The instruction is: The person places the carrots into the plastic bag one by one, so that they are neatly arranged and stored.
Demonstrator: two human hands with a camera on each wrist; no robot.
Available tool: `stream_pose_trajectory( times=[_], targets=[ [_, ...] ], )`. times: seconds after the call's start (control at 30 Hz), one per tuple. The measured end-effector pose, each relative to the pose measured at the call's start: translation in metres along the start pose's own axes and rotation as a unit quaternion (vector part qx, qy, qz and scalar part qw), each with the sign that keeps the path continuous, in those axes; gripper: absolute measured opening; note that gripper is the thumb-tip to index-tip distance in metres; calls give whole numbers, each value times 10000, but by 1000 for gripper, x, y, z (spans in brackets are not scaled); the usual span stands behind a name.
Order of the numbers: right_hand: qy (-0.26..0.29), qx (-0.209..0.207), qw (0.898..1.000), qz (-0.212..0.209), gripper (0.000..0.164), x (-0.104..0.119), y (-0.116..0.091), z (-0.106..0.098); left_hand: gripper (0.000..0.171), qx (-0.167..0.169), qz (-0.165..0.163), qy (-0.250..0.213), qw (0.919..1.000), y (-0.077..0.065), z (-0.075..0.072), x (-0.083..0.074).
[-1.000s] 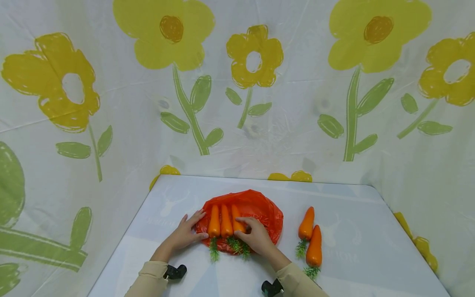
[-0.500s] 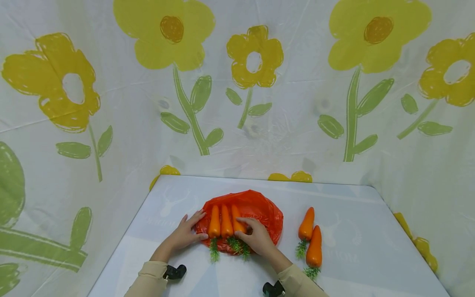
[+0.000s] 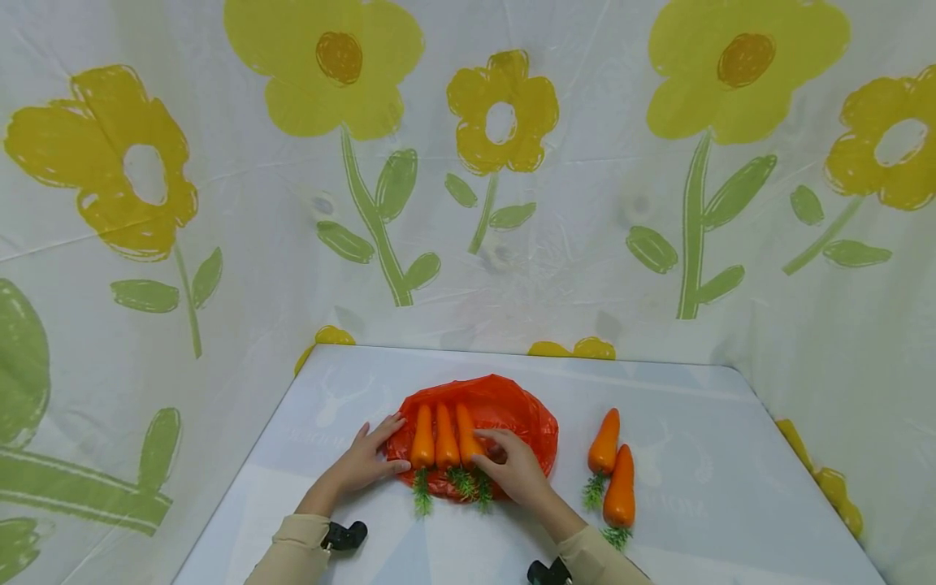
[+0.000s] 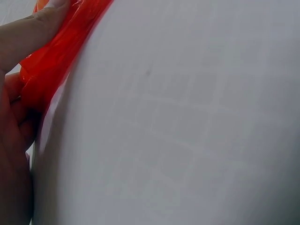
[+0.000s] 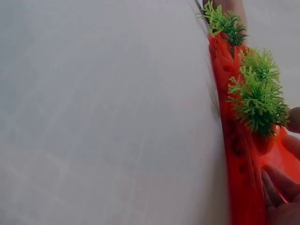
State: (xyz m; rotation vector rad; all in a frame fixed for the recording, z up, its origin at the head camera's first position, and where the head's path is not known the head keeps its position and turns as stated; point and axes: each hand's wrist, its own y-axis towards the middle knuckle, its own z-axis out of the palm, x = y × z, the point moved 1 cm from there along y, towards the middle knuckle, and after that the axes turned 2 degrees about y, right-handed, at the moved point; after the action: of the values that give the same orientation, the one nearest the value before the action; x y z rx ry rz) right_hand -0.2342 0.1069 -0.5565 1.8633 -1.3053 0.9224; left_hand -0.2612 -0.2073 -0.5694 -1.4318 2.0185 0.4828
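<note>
Three orange toy carrots with green leafy tops lie side by side in a red plastic bag [image 3: 504, 410]: a left carrot [image 3: 422, 443], a middle carrot [image 3: 445, 443] and a right carrot [image 3: 468, 435]. My left hand [image 3: 366, 461] holds the bag's left edge. In the left wrist view its thumb [image 4: 40, 30] lies over the red plastic with curled fingers below. My right hand [image 3: 517, 471] is beside the right carrot, fingers loosely bent and spread. In the right wrist view, the carrot's green top [image 5: 258, 101] shows near those fingers; whether they touch the carrot I cannot tell.
To the right on the white table [image 3: 702, 455] lie two more carrots, a farther carrot [image 3: 604, 440] and a nearer carrot [image 3: 620, 487], touching or nearly so. A flower-printed curtain [image 3: 570, 268] stands behind the table and along both sides.
My right hand has shifted slightly to the right, away from the right carrot, and its fingers have loosened. The left hand, the bag and the carrots have stayed in place.
</note>
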Motion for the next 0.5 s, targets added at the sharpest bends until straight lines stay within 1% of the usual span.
stream_pose_trajectory(
  times=[0.2, 0.4, 0.5],
  targets=[
    [53, -36, 10000, -32, 44, 1, -3, -4, 92, -18, -10, -9, 10000, 1, 1, 1],
    [185, -56, 9998, -27, 45, 2, -7, -10, 89, -33, 204, 66, 9998, 3, 1, 2],
    [169, -118, 9998, -10, 47, 1, -8, -12, 89, -37, 232, 116, 9997, 2, 1, 2]
  ],
)
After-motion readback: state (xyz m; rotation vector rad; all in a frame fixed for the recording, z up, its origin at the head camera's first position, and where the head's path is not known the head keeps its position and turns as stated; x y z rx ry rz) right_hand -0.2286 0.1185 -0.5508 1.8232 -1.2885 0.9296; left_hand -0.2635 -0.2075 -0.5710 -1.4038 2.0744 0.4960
